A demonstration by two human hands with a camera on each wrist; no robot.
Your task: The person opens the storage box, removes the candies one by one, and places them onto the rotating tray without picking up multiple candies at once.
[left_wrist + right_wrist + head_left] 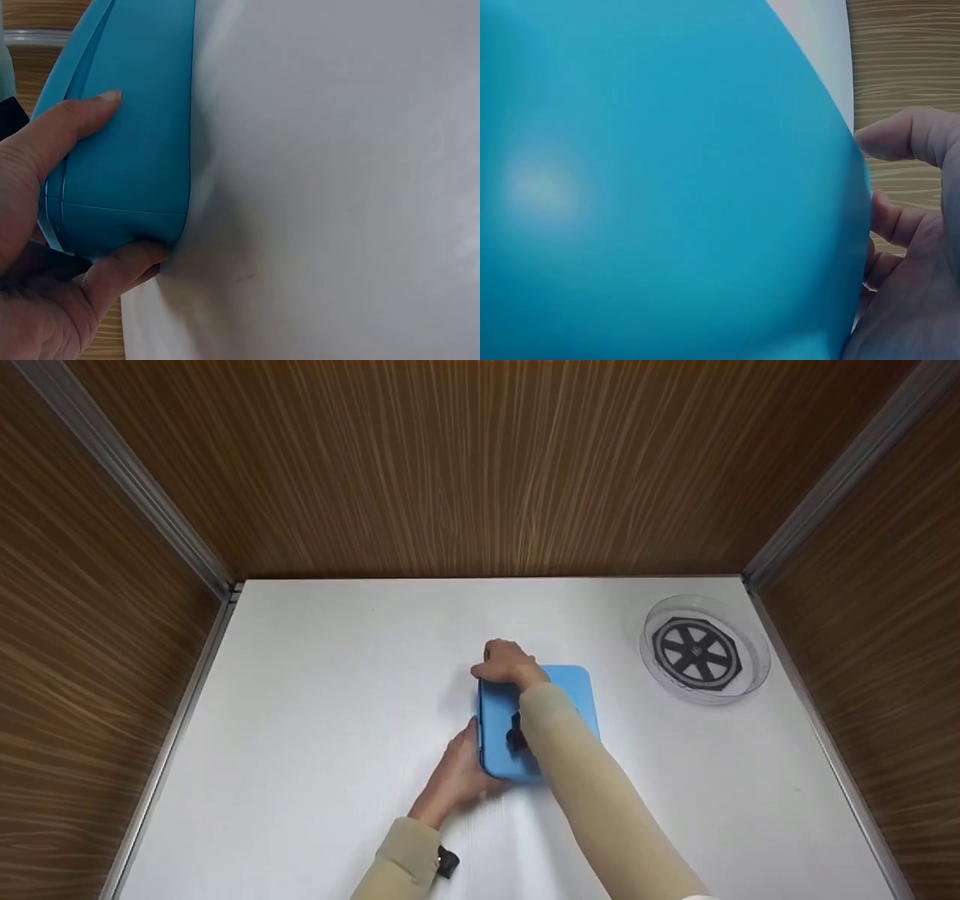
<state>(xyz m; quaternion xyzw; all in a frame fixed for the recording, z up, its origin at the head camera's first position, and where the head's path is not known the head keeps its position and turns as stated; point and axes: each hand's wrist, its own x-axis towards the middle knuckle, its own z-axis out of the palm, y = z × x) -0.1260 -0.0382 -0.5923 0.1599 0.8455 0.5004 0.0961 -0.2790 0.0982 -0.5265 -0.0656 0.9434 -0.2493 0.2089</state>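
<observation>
A blue case (pixel 570 684) with rounded corners lies on the white table, its smooth broad face up. At its near left corner, my left hand (pixel 457 774) grips it. In the left wrist view the thumb lies along the case's side (pixel 142 161), just past a seam, and the fingers bend round the end. My right hand (pixel 508 664) reaches over the top to the far left corner. The right wrist view has its thumb and fingertips (pixel 885 139) right at the case's edge, with the lower fingers partly hidden behind it. A sleeved forearm covers part of the lid.
On the right of the white table (pixel 315 675) stands a clear round dish (pixel 759 671). Inside it is a black octagonal piece (pixel 697 652) with a spoked wheel pattern. Wood-grain panels (pixel 480 472) wall in the back and both sides.
</observation>
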